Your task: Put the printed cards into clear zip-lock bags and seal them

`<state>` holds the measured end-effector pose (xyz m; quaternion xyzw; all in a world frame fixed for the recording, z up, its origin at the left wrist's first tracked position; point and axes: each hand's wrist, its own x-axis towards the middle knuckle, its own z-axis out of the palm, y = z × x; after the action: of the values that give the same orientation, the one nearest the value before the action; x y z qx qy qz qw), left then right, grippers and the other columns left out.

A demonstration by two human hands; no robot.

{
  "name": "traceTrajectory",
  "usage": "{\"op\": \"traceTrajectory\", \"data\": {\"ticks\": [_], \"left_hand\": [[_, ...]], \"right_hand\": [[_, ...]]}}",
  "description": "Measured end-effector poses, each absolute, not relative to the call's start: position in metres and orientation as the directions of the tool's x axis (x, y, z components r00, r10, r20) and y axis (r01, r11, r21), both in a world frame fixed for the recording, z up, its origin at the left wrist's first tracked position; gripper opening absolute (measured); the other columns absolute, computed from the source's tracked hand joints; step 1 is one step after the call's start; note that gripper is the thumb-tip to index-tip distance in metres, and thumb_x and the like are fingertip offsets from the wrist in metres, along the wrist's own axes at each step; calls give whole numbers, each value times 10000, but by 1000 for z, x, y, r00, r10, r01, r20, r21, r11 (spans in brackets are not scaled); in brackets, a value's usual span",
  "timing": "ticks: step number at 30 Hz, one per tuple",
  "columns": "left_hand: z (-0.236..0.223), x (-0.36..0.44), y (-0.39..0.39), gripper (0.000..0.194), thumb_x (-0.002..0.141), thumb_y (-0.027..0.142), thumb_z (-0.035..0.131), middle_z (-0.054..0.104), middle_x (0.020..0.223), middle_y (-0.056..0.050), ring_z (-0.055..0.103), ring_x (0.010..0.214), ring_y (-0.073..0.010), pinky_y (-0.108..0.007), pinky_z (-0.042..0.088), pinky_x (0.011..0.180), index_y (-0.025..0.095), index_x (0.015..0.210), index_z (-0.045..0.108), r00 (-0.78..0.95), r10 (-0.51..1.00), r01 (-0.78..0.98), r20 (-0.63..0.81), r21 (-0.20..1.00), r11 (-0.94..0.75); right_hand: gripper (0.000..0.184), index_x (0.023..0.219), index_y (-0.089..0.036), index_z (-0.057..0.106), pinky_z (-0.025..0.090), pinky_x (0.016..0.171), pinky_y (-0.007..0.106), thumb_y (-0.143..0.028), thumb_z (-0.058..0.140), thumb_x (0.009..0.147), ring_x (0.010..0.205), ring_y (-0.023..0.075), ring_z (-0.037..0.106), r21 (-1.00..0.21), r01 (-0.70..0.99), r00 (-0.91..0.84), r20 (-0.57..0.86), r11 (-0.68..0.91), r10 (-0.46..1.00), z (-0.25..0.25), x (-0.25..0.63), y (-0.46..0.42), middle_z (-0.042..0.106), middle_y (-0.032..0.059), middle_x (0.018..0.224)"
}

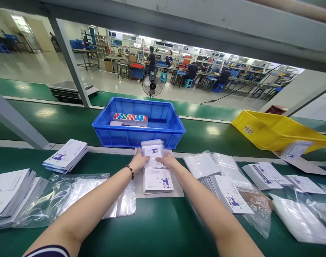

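My left hand (138,160) and my right hand (169,160) grip the two sides of a bagged booklet (153,152), thumbs on its front. The booklet is white with a purple print, and its clear bag stands up toward the blue bin (138,137). Just below lies a stack of like booklets (156,182) on a pale sheet (176,191). My fingers behind the booklet are hidden. Clear plastic bags (122,200) lie beside my left forearm, and a fanned pile of booklets (231,196) is beside my right forearm.
Small coloured boxes (130,119) sit in the blue bin. A yellow bin (275,130) stands at the right. More booklets (68,153) are at the left, and white bagged packs (202,164) at the right. A metal post (69,53) rises at the left; a fan (152,86) stands beyond.
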<state>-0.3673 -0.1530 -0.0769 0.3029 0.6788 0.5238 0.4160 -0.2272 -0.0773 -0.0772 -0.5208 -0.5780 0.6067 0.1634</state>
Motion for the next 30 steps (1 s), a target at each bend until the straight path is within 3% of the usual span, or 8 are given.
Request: {"op": "traceTrajectory", "data": {"ticks": [8, 13, 18, 25, 28, 30], "left_hand": [[-86, -361, -156, 469, 555, -4, 620, 602, 1008, -107, 556, 930, -229, -308, 433, 766, 163, 975, 497, -500, 843, 92, -200, 955, 282], [-91, -363, -157, 453, 559, -5, 613, 597, 1024, -118, 565, 909, -229, -316, 448, 746, 155, 971, 513, -506, 835, 23, -216, 964, 263], [-97, -366, -157, 494, 555, -32, 598, 614, 1005, -106, 587, 881, -229, -346, 474, 732, 165, 997, 501, -493, 826, -144, -273, 962, 231], [-74, -373, -162, 302, 663, 81, 572, 640, 956, -126, 618, 834, -227, -383, 491, 753, 121, 959, 525, -363, 899, -384, -246, 918, 96], [-63, -370, -161, 440, 637, 135, 636, 611, 1039, -92, 566, 965, -220, -383, 410, 889, 158, 1054, 498, -398, 917, -318, -34, 942, -103], [-63, -366, -156, 515, 618, 170, 663, 588, 1074, -83, 519, 1034, -224, -381, 349, 945, 172, 1097, 473, -417, 900, -201, 125, 953, -225]], "right_hand": [[400, 891, -158, 518, 469, 471, 254, -237, 718, 553, 627, 183, 616, -798, 454, -266, -547, -398, 793, -82, -234, -73, 652, 59, 735], [281, 825, -130, 536, 494, 502, 279, -218, 677, 599, 634, 195, 625, -797, 401, -294, -579, -451, 761, -82, -238, -73, 656, 75, 684], [209, 729, -124, 576, 513, 559, 340, -144, 687, 554, 639, 235, 635, -822, 368, -419, -564, -435, 711, -76, -241, -74, 666, 87, 664], [393, 873, -192, 567, 470, 803, 335, -86, 684, 514, 880, 201, 604, -967, 164, -577, -252, -193, 777, -63, -238, -90, 662, 30, 921], [434, 941, -209, 560, 408, 892, 354, -133, 682, 531, 963, 195, 565, -1000, -2, -581, 18, 21, 814, -62, -230, -86, 634, 13, 1006], [419, 938, -198, 572, 394, 897, 391, -180, 690, 536, 952, 214, 565, -993, -63, -568, 116, 97, 815, -65, -225, -80, 638, 25, 991]]}}
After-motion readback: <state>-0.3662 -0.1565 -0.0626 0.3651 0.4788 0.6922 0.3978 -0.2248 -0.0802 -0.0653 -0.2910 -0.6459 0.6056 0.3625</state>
